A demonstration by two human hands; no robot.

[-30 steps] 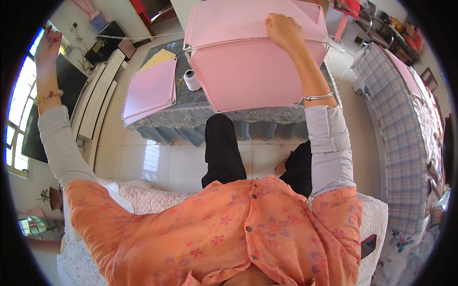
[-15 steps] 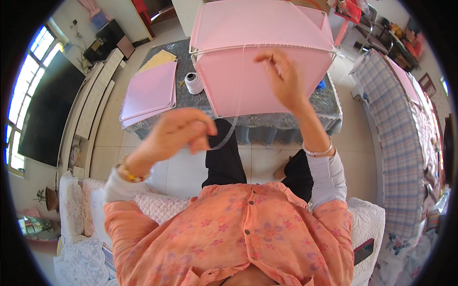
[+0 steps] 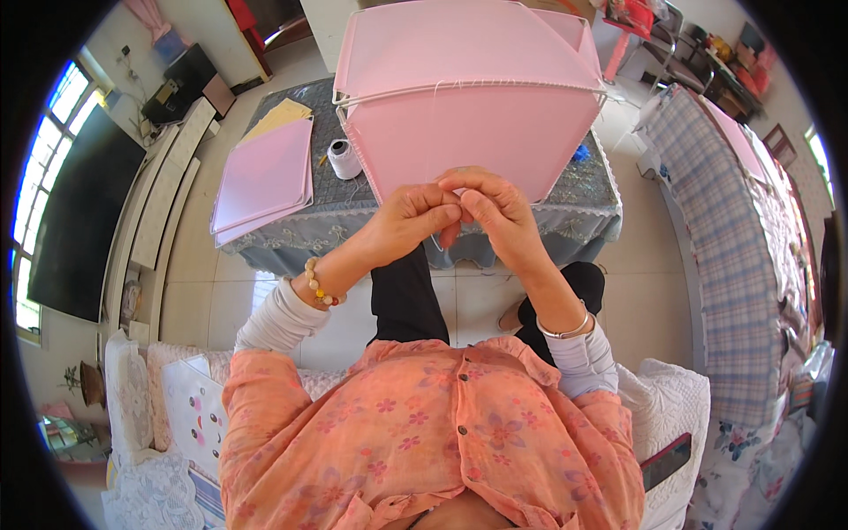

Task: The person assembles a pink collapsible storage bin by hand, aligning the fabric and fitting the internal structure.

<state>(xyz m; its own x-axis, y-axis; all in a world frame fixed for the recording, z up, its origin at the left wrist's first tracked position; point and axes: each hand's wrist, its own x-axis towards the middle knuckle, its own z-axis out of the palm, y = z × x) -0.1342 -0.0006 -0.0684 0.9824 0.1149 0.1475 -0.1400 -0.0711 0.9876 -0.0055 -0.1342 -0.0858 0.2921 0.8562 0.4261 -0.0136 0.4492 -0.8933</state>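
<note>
A large pink box-shaped form (image 3: 477, 132) with white wire edges stands on the table in front of me. White stitches run along its front upper edge, and a white thread (image 3: 435, 119) hangs from that seam to my hands. My left hand (image 3: 413, 219) and my right hand (image 3: 496, 212) meet before the box's lower front, fingertips touching. Both are closed in a pinch on the thread, whose short loop dangles below them. Whether a needle is between the fingers is hidden.
Left of the box lie stacked pink panels (image 3: 261, 168), a yellow sheet (image 3: 278, 117) and a white thread spool (image 3: 344, 159). A grey cloth covers the table (image 3: 574, 199). A phone (image 3: 667, 461) rests on the seat at my right.
My left hand has moved right and up, and my right hand has come down from the seam to meet it. The wide thread loop between them has drawn in.
</note>
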